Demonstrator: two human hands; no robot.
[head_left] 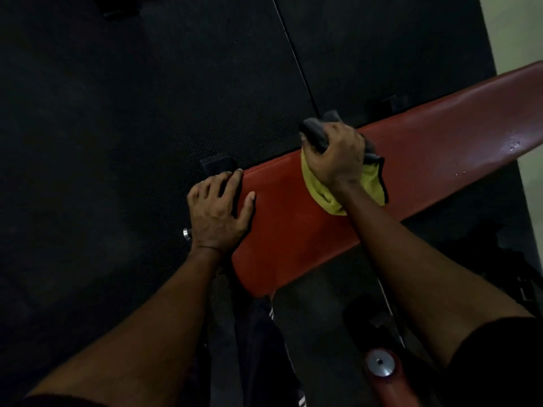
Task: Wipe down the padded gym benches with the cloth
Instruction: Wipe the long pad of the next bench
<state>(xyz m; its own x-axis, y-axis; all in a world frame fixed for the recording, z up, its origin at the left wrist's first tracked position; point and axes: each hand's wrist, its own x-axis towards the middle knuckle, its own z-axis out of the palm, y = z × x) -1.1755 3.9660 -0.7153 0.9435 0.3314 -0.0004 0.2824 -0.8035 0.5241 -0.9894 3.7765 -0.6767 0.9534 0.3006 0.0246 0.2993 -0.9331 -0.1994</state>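
A long red padded bench (426,148) runs from the lower middle up to the right edge. My right hand (335,154) grips a bunched yellow and grey cloth (373,183) and holds it against the bench's far edge, with grey folds sticking out past the fingers. My left hand (219,212) lies over the bench's left end, its fingers draped over the end edge and its thumb on the top of the pad. Small wet spots glisten on the pad near the right end.
Dark rubber floor mats (117,113) surround the bench, with a seam running diagonally. A black foot of the frame (216,164) shows by my left fingers. A red tube with a silver end cap (380,365) lies at the bottom right. A pale wall (517,27) stands top right.
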